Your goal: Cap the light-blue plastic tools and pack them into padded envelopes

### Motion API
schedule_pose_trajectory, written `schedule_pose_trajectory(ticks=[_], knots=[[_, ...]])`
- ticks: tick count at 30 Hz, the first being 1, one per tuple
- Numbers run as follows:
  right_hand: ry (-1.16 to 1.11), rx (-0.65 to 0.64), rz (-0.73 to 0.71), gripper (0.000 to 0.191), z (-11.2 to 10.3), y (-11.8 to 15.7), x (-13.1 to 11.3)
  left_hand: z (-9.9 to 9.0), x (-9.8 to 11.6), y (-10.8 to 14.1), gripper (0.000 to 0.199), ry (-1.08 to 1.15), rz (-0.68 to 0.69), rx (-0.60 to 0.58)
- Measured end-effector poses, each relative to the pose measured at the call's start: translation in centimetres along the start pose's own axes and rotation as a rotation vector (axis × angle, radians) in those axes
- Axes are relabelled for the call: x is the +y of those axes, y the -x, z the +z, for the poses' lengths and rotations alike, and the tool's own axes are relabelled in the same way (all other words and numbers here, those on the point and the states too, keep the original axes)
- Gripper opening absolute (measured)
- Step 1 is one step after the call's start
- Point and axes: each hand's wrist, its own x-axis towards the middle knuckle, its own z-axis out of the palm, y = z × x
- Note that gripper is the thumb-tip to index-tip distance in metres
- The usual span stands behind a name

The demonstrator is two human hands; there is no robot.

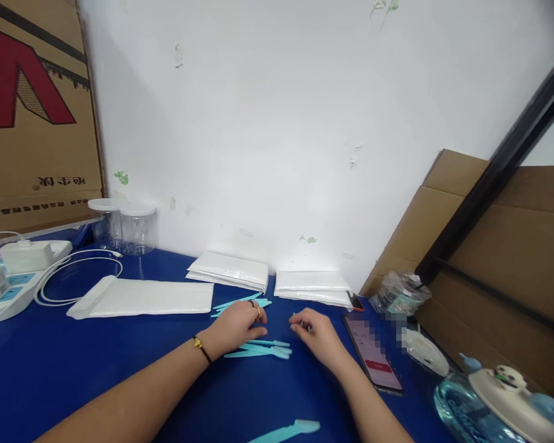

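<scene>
My left hand (237, 325) hovers over or touches a small pile of teal eyebrow razors (225, 306), its fingers bent and the thumb apart from them. Nothing shows between its fingertips. To the right, my right hand (317, 335) is closed in a pinch above the blue table; a small greyish bit shows at its fingers, too little to name. Between and below the hands lies a second group of teal eyebrow razors (258, 353), roughly side by side. One more eyebrow razor (289, 432) lies alone at the near edge of view.
White padded mailers (228, 271) and more folded white mailers (311, 286) rest against the wall; a long white mailer (152, 298) lies left. A phone (373, 355) and teal-based container (475, 406) are right. Clear jars (138, 232), a power strip (25, 286) and cable stand left.
</scene>
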Motion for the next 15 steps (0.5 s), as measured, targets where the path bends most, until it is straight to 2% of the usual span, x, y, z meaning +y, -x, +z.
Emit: schedule_pose_trajectory(ticks=[2, 4, 8, 11, 15], knots=[[0.072, 0.115, 0.044, 0.018, -0.5, -0.2, 1.1, -0.6, -0.8, -0.1, 0.017, -0.126, -0.070, 0.074], [0.145, 0.160, 0.088, 0.018, -0.7, -0.4, 1.9, -0.9, -1.6, -0.1, 0.018, -0.206, -0.121, 0.088], [0.256, 0.126, 0.123, 0.016, 0.0, -0.6, 2.0, -1.0, -1.9, -0.2, 0.013, -0.283, -0.143, 0.051], [0.314, 0.087, 0.093, 0.012, 0.8, -0.8, 1.2, -1.1, -1.4, -0.2, 0.018, -0.320, -0.129, 0.048], [0.283, 0.049, 0.057, 0.010, 1.0, -0.8, 0.4, -1.0, -1.1, -0.1, 0.020, -0.315, -0.134, 0.076]])
